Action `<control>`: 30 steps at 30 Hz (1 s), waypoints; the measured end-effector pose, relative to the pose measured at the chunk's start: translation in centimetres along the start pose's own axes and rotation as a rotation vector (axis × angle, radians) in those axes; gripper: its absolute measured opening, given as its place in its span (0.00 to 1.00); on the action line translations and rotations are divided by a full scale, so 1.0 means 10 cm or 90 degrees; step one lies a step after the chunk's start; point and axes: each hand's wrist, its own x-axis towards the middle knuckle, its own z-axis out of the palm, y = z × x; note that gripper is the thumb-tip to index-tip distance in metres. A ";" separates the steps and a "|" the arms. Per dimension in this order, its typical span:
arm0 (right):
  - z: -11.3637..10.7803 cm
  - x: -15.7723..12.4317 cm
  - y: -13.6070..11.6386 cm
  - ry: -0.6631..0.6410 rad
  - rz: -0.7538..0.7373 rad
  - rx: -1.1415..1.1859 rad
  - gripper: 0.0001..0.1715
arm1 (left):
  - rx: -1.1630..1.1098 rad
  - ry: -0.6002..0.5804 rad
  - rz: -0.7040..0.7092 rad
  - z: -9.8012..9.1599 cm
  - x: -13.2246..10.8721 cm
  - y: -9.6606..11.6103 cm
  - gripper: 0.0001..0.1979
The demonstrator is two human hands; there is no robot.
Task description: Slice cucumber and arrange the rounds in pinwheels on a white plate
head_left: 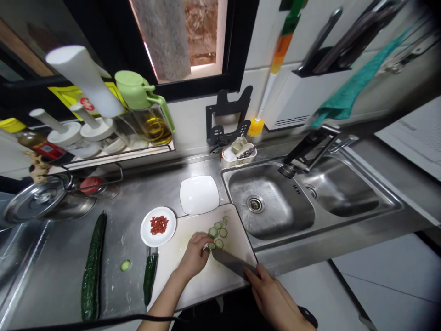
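Observation:
My right hand [272, 296] is closed round the handle of a kitchen knife [229, 263]. Its blade points left across a white cutting board [220, 278], with the tip close to my left fingertips. My left hand [195, 255] has its fingers drawn together at a cucumber piece [211, 246], which they partly hide. Several thin cucumber slices [223, 232] lie on the board just beyond the blade. Along the board's left edge rests a shorter dark green cucumber piece [150, 278].
A whole cucumber [93, 271] and a cut cucumber end [126, 265] lie on the steel counter at left. Behind the board stand a plate of red bits [158, 226] and a white dish [199, 195]. The sink [272, 207] is right; a condiment shelf [117, 156] hangs back left.

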 end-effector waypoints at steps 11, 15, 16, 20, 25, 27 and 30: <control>-0.08 0.10 -0.05 -0.045 -0.022 0.113 0.27 | -0.086 0.062 -0.207 -0.05 -0.25 -0.15 0.11; 0.04 0.19 -0.08 -0.075 -0.020 0.114 0.23 | -0.093 0.034 -0.327 -0.11 -0.31 -0.21 0.11; 0.06 0.21 -0.09 -0.084 -0.014 0.108 0.23 | -0.092 0.041 -0.369 -0.12 -0.31 -0.21 0.11; 0.09 0.26 -0.16 -0.121 0.012 0.068 0.21 | -0.060 0.106 -0.459 -0.10 -0.30 -0.20 0.08; 0.04 0.31 -0.30 -0.154 0.052 0.000 0.18 | -0.041 0.146 -0.475 -0.08 -0.32 -0.15 0.09; 0.03 0.33 -0.39 -0.156 0.049 -0.011 0.19 | -0.035 0.146 -0.482 -0.08 -0.32 -0.13 0.09; 0.06 0.35 -0.54 -0.159 0.038 -0.047 0.24 | -0.017 0.142 -0.495 -0.08 -0.33 -0.12 0.08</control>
